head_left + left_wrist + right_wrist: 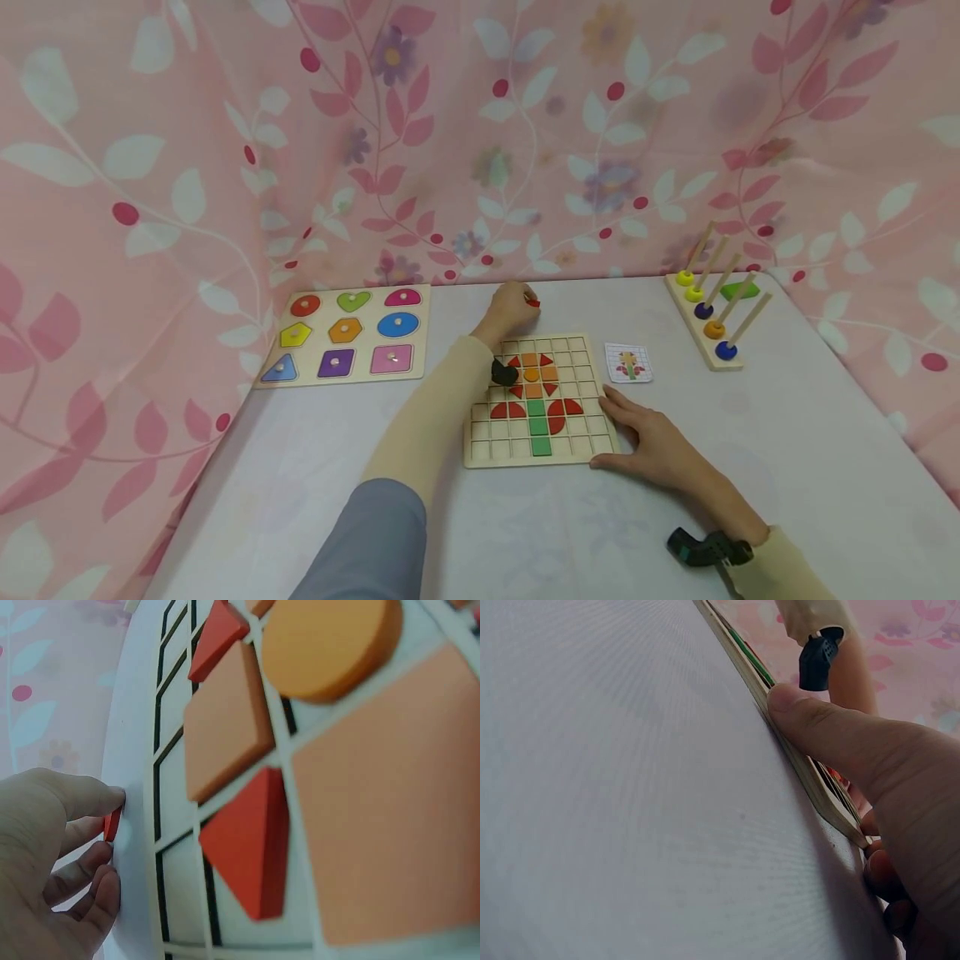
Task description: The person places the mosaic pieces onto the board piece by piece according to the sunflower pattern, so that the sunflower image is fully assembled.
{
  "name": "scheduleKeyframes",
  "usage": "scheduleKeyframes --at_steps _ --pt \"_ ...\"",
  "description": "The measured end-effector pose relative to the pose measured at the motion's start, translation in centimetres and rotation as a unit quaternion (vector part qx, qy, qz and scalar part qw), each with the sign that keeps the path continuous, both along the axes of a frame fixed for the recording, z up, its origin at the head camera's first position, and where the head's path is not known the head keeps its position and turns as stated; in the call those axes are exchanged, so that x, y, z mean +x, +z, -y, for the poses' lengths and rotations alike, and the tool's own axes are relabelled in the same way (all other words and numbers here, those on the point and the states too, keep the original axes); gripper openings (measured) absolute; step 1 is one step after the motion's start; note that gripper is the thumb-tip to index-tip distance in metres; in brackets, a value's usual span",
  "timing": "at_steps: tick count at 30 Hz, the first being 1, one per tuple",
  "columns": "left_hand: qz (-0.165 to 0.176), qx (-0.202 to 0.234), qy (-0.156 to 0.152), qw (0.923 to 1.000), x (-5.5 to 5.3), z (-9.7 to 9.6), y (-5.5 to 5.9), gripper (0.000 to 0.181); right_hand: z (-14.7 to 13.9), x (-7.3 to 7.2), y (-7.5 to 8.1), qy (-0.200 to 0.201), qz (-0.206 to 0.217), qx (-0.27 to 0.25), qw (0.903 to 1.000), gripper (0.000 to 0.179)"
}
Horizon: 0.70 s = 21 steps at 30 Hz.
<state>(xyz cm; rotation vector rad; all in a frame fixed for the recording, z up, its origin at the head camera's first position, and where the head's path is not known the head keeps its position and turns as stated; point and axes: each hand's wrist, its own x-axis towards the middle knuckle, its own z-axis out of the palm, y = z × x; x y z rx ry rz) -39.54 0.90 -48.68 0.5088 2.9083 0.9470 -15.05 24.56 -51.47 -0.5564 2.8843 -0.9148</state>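
Note:
My left hand [510,310] is past the far edge of the wooden grid board [573,450], pinching a small red piece [112,823] between thumb and fingers; its shape is mostly hidden. On the board lie orange squares around an orange disc [532,376], red triangles [251,844], a column of green squares [538,426] and red quarter-circles [556,423]. The right hand [652,446] rests at the board's near right corner. Its thumb [810,720] touches the near edge, and the fingers lie along the right side.
A pattern card [629,364] lies right of the board. Farther right stands a wooden peg stand [727,361] with colored beads and a green piece [740,291] close by. At left is a knobbed shape puzzle [360,369]. Pink floral cloth [480,167] hangs behind the white table.

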Motion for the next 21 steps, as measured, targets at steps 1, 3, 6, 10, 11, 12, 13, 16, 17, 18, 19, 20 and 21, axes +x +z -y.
scheduleKeyframes --at_steps 1,3,6,10,11,12,13,16,17,18,19,20,21 --pt "0.004 0.001 -0.001 1.0 0.0 0.08 0.04 0.031 0.0 0.01 0.0 0.0 0.0 0.001 1.0 0.108" --pt "0.01 0.005 0.002 0.9999 -0.05 0.22 -0.02 0.035 -0.01 0.05 0.0 -0.001 0.0 0.001 1.0 0.108" --pt "0.015 0.01 0.011 0.9998 -0.08 0.41 -0.19 0.038 -0.04 0.07 -0.05 -0.001 -0.001 0.0 1.0 0.108" --pt "0.012 0.022 0.019 0.9995 0.03 0.67 -0.31 0.038 -0.02 0.04 -0.13 -0.002 -0.001 -0.001 1.0 0.108" --pt "0.011 0.026 0.02 0.9994 0.04 0.72 -0.33 0.037 -0.01 0.03 -0.14 -0.002 -0.001 -0.002 1.0 0.108" --pt "0.011 0.029 0.02 0.9993 0.08 0.8 -0.33 0.037 0.01 0.02 -0.14 -0.002 0.0 -0.002 1.0 0.108" --pt "0.011 0.031 0.02 0.9993 0.08 0.86 -0.35 0.036 0.03 0.01 -0.14 -0.002 0.0 -0.002 1.0 0.108" --pt "0.013 0.036 0.022 0.999 0.07 0.9 -0.39 0.036 0.01 0.0 -0.1 -0.001 0.0 -0.005 1.0 0.107" --pt "0.015 0.038 0.024 0.9989 0.07 0.92 -0.42 0.036 0.01 0.01 -0.09 -0.001 0.0 -0.005 1.0 0.107" --pt "0.016 0.038 0.025 0.9988 0.09 0.94 -0.42 0.036 0.0 0.01 -0.08 0.0 0.001 -0.006 1.0 0.107" --pt "0.017 0.039 0.027 0.9987 0.09 0.95 -0.44 0.036 0.0 0.01 -0.07 0.0 0.001 -0.007 1.0 0.107" --pt "0.017 0.04 0.029 0.9986 0.12 0.99 -0.41 0.036 -0.01 0.02 -0.06 0.0 0.001 -0.007 1.0 0.107" --pt "0.018 0.04 0.032 0.9985 0.16 1.03 -0.36 0.037 -0.01 0.02 -0.05 0.001 0.001 -0.007 1.0 0.107"
